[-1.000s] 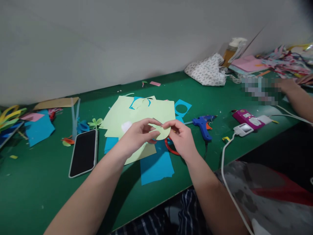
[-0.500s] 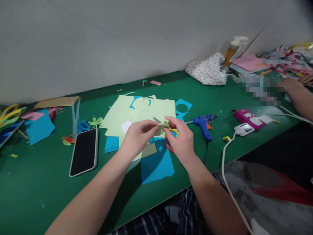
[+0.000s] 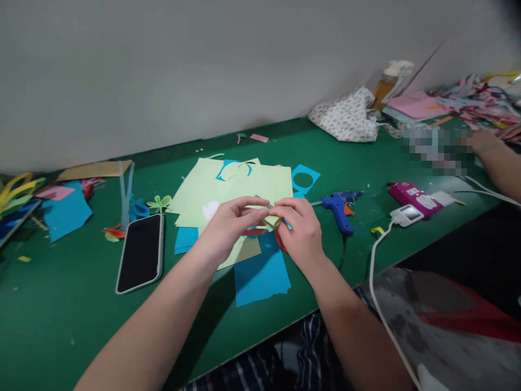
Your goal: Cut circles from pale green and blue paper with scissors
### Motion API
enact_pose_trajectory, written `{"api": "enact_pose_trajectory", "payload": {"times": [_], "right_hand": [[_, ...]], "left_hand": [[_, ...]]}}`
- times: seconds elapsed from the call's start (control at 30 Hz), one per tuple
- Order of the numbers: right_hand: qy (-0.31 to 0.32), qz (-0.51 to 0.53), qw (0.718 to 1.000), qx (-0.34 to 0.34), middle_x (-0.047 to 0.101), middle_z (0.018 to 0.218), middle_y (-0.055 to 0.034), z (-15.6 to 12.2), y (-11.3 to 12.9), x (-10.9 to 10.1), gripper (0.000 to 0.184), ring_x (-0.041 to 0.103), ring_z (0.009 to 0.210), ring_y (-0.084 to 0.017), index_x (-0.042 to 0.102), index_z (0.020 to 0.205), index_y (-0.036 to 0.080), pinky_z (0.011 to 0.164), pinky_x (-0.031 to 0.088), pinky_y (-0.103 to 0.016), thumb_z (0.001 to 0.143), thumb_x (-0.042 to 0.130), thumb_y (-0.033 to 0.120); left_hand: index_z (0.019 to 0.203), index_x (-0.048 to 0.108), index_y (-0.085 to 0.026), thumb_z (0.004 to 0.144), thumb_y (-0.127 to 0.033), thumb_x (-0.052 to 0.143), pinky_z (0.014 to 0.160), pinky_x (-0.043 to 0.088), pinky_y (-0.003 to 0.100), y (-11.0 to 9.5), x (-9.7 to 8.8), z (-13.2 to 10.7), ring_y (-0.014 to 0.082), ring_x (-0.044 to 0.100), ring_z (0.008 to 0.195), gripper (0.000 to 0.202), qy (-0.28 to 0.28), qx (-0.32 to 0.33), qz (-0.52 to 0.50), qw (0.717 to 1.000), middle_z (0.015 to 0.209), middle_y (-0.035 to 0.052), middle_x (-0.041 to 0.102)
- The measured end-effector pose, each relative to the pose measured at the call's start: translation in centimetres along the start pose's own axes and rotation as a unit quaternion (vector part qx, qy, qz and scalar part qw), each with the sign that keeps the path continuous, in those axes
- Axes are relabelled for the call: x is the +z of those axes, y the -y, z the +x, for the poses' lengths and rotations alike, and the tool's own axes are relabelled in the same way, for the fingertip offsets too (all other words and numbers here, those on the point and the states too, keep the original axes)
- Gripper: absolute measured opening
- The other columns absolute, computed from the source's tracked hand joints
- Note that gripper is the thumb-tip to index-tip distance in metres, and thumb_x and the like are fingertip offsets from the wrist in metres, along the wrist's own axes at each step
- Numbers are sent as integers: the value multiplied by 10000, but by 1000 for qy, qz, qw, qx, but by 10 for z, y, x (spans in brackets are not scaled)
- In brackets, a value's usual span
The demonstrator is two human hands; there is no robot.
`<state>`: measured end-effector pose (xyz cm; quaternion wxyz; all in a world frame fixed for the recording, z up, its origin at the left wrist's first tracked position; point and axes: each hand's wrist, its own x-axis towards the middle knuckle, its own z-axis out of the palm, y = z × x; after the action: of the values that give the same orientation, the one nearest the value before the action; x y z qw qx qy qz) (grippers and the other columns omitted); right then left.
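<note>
My left hand (image 3: 230,225) and my right hand (image 3: 299,228) meet above a pile of light green paper sheets (image 3: 228,187). Both pinch a small folded piece of light green paper (image 3: 272,221) between their fingertips. My right hand also has red-handled scissors (image 3: 280,239) hanging from its fingers, with the blade tip poking up between the hands. Blue paper (image 3: 260,274) lies on the green table (image 3: 73,315) under my wrists.
A phone (image 3: 140,252) lies screen-up at the left. A blue glue gun (image 3: 337,205), a pink device (image 3: 411,195) and a white charger with cable (image 3: 405,215) sit at the right. Paper scraps are piled at both far ends. Another person's arm (image 3: 496,157) rests at the far right.
The round green paper piece, flat a second ago, has been folded into a smaller shape. Both hands have drawn closer together around it.
</note>
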<state>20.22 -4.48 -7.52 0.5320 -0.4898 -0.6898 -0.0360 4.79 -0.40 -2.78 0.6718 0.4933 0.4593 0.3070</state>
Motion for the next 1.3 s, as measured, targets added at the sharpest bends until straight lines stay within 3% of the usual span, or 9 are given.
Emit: {"api": "enact_pose_trajectory", "payload": {"times": [0.27, 0.4, 0.57, 0.77, 0.87, 0.97, 1.13, 1.2, 1.3], "right_hand": [[11, 20, 999, 34, 693, 1004, -84, -2, 1, -2, 373, 652, 934, -223, 724, 1043, 251, 821, 554, -387, 903, 445, 46], [0, 53, 992, 114, 713, 961, -91, -7, 2, 7, 331, 667, 922, -219, 739, 952, 227, 829, 552, -378, 928, 431, 107], [56, 75, 979, 179, 745, 943, -69, -7, -6, 6, 314, 679, 905, -223, 730, 956, 228, 811, 551, -376, 875, 456, 97], [117, 124, 953, 251, 747, 927, -51, 1, -12, -7, 198, 683, 786, -185, 720, 938, 221, 702, 556, -315, 898, 528, 195], [130, 146, 945, 263, 737, 953, -63, 3, -12, -9, 187, 675, 815, -187, 713, 954, 212, 702, 555, -318, 912, 531, 227], [182, 193, 933, 241, 714, 1025, -53, 5, -13, -18, 186, 676, 900, -184, 707, 1026, 236, 696, 568, -293, 894, 576, 226], [312, 327, 874, 178, 503, 1436, -27, 7, -15, -36, 529, 515, 1306, -190, 561, 1304, 356, 998, 511, -364, 853, 569, 80], [280, 330, 881, 191, 539, 1401, -27, 7, -13, -34, 506, 536, 1280, -197, 586, 1275, 350, 1000, 511, -369, 832, 640, 112], [178, 318, 901, 234, 671, 1142, -22, 7, -10, -23, 317, 656, 1036, -176, 687, 1075, 297, 876, 569, -328, 791, 718, 161]], "left_hand": [[1076, 643, -183, 661, -312, 841, 763, 585, 309, 2, 1, 0, 135, 699, 696, 479, -19, 12, -21, 1000, 777, 19, 746], [1087, 615, -168, 715, -328, 789, 795, 585, 331, 5, 7, 2, 167, 719, 785, 441, -39, 31, 9, 999, 824, 46, 750], [1108, 616, -185, 824, -378, 662, 844, 558, 372, 15, 4, 0, 213, 702, 930, 346, -66, 77, 114, 988, 960, 83, 748], [950, 742, -253, 668, -337, 789, 958, 465, 486, 45, -7, -14, 309, 621, 1040, 298, -25, 129, 279, 951, 1042, 85, 728], [835, 746, -244, 745, -329, 712, 882, 477, 455, 57, -6, -16, 296, 617, 937, 128, -53, 132, 309, 940, 862, 89, 719], [792, 732, -232, 779, -349, 687, 750, 492, 370, 54, -8, -16, 237, 617, 778, 126, -76, 114, 299, 944, 807, 66, 721], [855, 705, -180, 807, -413, 668, 643, 490, 291, 30, -14, -18, 172, 621, 689, 241, -112, 88, 225, 964, 837, 55, 737], [851, 712, -178, 781, -384, 698, 640, 494, 278, 21, -12, -18, 162, 625, 682, 217, -103, 87, 205, 969, 819, 44, 738], [825, 717, -179, 760, -370, 723, 662, 504, 271, 15, -5, -17, 157, 632, 691, 202, -83, 97, 186, 974, 782, 31, 731]]}}
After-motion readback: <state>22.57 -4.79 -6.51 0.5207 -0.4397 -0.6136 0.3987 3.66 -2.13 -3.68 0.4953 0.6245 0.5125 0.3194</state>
